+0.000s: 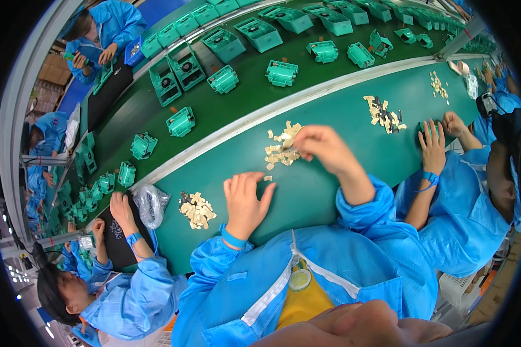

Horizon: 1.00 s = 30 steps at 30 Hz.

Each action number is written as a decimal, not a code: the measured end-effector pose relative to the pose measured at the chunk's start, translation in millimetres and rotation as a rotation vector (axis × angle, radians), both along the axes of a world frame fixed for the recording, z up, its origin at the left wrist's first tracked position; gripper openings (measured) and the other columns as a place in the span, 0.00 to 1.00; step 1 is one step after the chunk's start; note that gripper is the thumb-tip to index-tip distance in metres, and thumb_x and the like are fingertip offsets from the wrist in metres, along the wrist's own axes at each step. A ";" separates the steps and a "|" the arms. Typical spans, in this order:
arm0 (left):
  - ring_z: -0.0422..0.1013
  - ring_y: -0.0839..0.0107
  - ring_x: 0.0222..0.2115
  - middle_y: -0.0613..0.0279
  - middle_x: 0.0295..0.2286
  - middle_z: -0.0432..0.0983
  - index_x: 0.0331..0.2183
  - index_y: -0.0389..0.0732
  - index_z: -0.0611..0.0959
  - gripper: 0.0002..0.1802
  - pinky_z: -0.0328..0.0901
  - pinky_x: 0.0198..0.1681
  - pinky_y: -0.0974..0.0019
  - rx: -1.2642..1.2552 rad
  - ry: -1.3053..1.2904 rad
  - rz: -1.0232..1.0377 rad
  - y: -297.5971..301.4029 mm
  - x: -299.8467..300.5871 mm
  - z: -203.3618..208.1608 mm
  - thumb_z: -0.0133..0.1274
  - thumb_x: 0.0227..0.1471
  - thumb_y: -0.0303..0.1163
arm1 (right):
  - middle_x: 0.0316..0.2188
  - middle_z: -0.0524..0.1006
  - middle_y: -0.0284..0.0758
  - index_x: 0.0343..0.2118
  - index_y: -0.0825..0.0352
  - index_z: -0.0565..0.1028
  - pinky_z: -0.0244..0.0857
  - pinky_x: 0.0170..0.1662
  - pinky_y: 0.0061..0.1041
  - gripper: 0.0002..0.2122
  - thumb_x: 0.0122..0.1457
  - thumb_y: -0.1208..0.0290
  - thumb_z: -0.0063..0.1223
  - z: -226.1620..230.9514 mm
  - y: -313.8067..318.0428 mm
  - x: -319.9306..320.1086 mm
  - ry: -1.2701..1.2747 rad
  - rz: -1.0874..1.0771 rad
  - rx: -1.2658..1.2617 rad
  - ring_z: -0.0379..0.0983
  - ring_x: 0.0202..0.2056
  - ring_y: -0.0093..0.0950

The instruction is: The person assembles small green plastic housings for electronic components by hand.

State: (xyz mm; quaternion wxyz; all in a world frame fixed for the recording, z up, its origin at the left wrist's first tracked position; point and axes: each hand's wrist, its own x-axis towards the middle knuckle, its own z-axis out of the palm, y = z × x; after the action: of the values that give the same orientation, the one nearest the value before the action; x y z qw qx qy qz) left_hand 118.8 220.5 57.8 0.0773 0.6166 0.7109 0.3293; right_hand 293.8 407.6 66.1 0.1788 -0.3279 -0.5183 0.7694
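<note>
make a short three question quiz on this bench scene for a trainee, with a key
1. True or false: the wearer's bare left hand has a blue fabric-like band at its wrist.

2. Multiple choice: what is the wearer's bare right hand nearest to?
a) a crumpled clear plastic bag
b) a loose pile of small flat cream pieces
c) a flat black mat

3. Open: on which side of the long pale metal rail is the row of boxy green plastic housings?

Key:
1. True.
2. b.
3. The far side from the wearer, on the dark green belt.
</note>
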 end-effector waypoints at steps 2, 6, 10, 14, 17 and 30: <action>0.72 0.63 0.35 0.63 0.33 0.77 0.38 0.41 0.78 0.16 0.60 0.40 0.59 -0.170 -0.035 0.033 -4.9 -0.8 -4.8 0.66 0.49 0.32 | 0.29 0.78 0.29 0.36 0.66 0.78 0.66 0.33 0.19 0.04 0.60 0.75 0.55 25.8 33.6 15.1 -0.042 -0.116 0.203 0.72 0.30 0.17; 0.74 0.56 0.33 0.57 0.31 0.78 0.37 0.39 0.79 0.11 0.65 0.38 0.55 -0.192 -0.173 0.061 1.1 5.8 -27.8 0.62 0.52 0.28 | 0.37 0.80 0.31 0.49 0.70 0.76 0.65 0.41 0.20 0.16 0.61 0.68 0.59 47.1 127.9 44.6 -0.174 -0.440 0.577 0.74 0.40 0.19; 0.75 0.51 0.33 0.52 0.32 0.79 0.35 0.37 0.79 0.06 0.69 0.41 0.53 -0.024 -0.443 0.086 16.2 22.9 -29.4 0.59 0.54 0.23 | 0.49 0.78 0.40 0.60 0.73 0.68 0.67 0.50 0.27 0.31 0.56 0.63 0.65 6.6 250.5 74.2 -0.585 -0.653 0.814 0.74 0.47 0.27; 0.74 0.52 0.37 0.54 0.37 0.79 0.37 0.38 0.80 0.08 0.68 0.43 0.55 0.115 -0.322 0.066 17.7 13.9 -30.8 0.59 0.53 0.22 | 0.57 0.72 0.50 0.62 0.72 0.65 0.61 0.60 0.43 0.41 0.50 0.52 0.69 -17.4 326.3 99.5 -1.105 -0.699 1.179 0.67 0.59 0.46; 0.74 0.53 0.38 0.55 0.38 0.78 0.38 0.38 0.80 0.09 0.68 0.43 0.56 0.152 -0.348 0.090 19.4 10.8 -28.8 0.59 0.52 0.22 | 0.58 0.71 0.51 0.66 0.72 0.58 0.59 0.62 0.45 0.47 0.50 0.49 0.69 -32.6 344.3 108.3 -1.196 -0.709 1.207 0.66 0.60 0.48; 0.74 0.53 0.38 0.51 0.37 0.78 0.38 0.35 0.80 0.09 0.69 0.43 0.58 0.166 -0.417 0.104 7.8 2.1 -24.2 0.60 0.53 0.21 | 0.45 0.76 0.43 0.63 0.76 0.57 0.71 0.40 0.24 0.36 0.56 0.70 0.66 31.9 168.1 44.6 -0.057 -0.528 0.409 0.76 0.39 0.25</action>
State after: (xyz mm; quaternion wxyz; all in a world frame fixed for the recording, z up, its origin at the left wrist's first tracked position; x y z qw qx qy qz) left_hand 121.0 228.2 33.6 0.1544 0.5021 0.6808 0.5105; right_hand 338.4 575.6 98.0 0.4192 -0.4297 -0.5640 0.5670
